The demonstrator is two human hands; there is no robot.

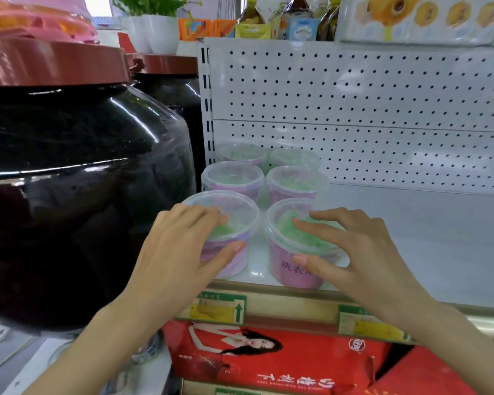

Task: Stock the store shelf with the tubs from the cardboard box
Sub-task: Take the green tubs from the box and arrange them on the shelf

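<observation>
Several clear-lidded tubs with pink and green contents stand in two columns at the left end of the white shelf (411, 238). My left hand (180, 252) grips the front left tub (237, 220), fingers over its lid and thumb on its side. My right hand (351, 249) grips the front right tub (285, 266) the same way, fingers on the lid and thumb against the pink wall. Behind them stand the middle tubs (234, 178) and the rear tubs (294, 158). The cardboard box is not in view.
A huge dark jar with a red lid (69, 181) stands close on the left, a second one (171, 89) behind it. A white pegboard (368, 109) backs the shelf. Price labels (220, 307) line the shelf edge. A red package (283, 354) sits below. Bottles (297, 18) stand on top.
</observation>
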